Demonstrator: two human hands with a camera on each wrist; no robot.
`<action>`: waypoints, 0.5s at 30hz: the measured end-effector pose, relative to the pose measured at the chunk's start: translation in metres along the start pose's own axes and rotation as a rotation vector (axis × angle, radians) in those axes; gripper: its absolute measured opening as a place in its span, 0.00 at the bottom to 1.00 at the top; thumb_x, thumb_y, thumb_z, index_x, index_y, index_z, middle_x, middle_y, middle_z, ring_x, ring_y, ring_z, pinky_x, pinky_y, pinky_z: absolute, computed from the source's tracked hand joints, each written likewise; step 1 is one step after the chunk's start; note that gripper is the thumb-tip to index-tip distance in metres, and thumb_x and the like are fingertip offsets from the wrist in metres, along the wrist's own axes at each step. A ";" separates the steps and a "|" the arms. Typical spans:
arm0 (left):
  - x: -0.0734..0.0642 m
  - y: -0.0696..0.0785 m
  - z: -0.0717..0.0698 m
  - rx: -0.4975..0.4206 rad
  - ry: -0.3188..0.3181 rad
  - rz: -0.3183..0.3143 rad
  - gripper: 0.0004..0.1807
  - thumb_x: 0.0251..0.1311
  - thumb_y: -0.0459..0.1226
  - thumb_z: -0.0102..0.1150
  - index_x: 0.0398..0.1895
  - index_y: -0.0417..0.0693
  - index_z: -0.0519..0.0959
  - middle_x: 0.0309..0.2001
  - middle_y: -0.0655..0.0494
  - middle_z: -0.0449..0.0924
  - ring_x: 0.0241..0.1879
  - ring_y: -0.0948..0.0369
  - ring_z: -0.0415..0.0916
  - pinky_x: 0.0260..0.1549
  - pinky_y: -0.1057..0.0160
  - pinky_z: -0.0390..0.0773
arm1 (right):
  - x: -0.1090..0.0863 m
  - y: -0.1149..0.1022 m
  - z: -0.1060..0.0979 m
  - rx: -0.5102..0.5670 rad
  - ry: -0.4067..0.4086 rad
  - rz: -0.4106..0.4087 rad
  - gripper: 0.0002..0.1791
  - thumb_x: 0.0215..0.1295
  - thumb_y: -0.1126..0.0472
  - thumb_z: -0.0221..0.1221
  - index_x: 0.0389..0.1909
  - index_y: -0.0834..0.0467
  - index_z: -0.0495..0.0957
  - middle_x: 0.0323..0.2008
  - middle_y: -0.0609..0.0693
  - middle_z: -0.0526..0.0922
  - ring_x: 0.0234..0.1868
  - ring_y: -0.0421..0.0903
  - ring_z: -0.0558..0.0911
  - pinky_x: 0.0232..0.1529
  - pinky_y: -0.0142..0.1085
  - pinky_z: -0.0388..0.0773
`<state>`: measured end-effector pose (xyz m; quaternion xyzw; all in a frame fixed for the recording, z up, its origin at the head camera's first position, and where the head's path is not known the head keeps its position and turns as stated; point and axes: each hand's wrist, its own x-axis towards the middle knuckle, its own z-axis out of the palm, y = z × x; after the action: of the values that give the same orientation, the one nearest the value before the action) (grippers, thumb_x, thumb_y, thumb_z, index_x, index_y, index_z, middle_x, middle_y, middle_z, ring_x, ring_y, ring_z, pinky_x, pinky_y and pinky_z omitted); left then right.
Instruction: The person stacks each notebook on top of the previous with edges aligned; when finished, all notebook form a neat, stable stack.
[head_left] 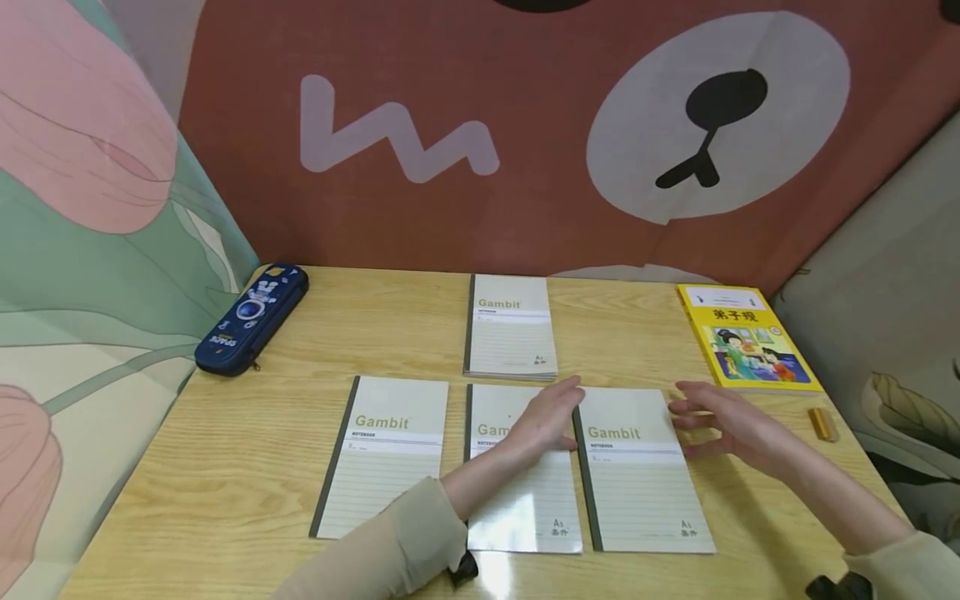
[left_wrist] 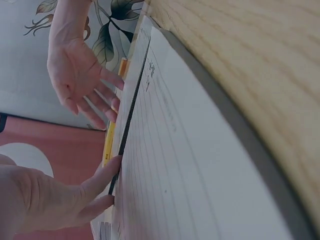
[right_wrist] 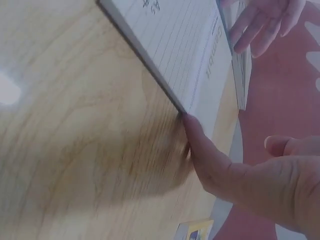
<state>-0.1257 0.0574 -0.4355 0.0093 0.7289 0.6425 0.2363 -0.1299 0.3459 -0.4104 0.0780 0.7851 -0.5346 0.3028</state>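
Three white Gambit notebooks lie in a row: a left one (head_left: 393,479), a middle one (head_left: 517,500) and a right one (head_left: 645,492), each with a dark spine strip. My left hand (head_left: 538,422) reaches across the middle notebook, its extended fingers at the upper spine edge of the right one. On the opposite side, my right hand (head_left: 723,423) has its fingers spread at that notebook's right edge. The right wrist view shows a right fingertip (right_wrist: 192,127) right at the notebook edge. Neither hand is curled round anything.
Behind the row lies a small pile of the same notebooks (head_left: 513,337). A navy pencil case (head_left: 251,319) sits back left, a yellow book (head_left: 750,337) back right, with a small brown-gold object (head_left: 822,425) near the table's right edge. Printed cloth walls border the wooden table (head_left: 225,467).
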 end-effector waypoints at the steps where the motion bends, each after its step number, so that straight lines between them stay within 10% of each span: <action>1: 0.001 0.000 0.000 -0.020 0.009 -0.001 0.30 0.77 0.48 0.45 0.77 0.47 0.66 0.79 0.47 0.61 0.72 0.41 0.68 0.43 0.54 0.89 | 0.001 0.000 -0.001 -0.001 0.005 0.009 0.40 0.84 0.45 0.38 0.80 0.69 0.39 0.70 0.70 0.63 0.55 0.42 0.80 0.54 0.50 0.87; 10: 0.008 -0.002 0.000 -0.059 0.051 0.010 0.26 0.69 0.39 0.54 0.68 0.40 0.76 0.59 0.43 0.83 0.47 0.57 0.83 0.53 0.58 0.84 | 0.010 -0.001 -0.011 0.029 0.013 0.088 0.35 0.82 0.49 0.47 0.76 0.71 0.57 0.46 0.41 0.83 0.46 0.39 0.84 0.52 0.38 0.86; 15: 0.008 0.001 -0.001 0.013 0.034 0.017 0.29 0.69 0.41 0.56 0.73 0.46 0.71 0.73 0.48 0.73 0.56 0.56 0.81 0.59 0.55 0.81 | 0.014 -0.006 -0.011 -0.048 -0.006 0.048 0.40 0.81 0.51 0.50 0.80 0.69 0.46 0.45 0.39 0.83 0.44 0.38 0.80 0.50 0.36 0.84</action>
<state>-0.1334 0.0595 -0.4372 0.0061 0.7367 0.6400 0.2183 -0.1481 0.3501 -0.4109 0.0878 0.7947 -0.5085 0.3196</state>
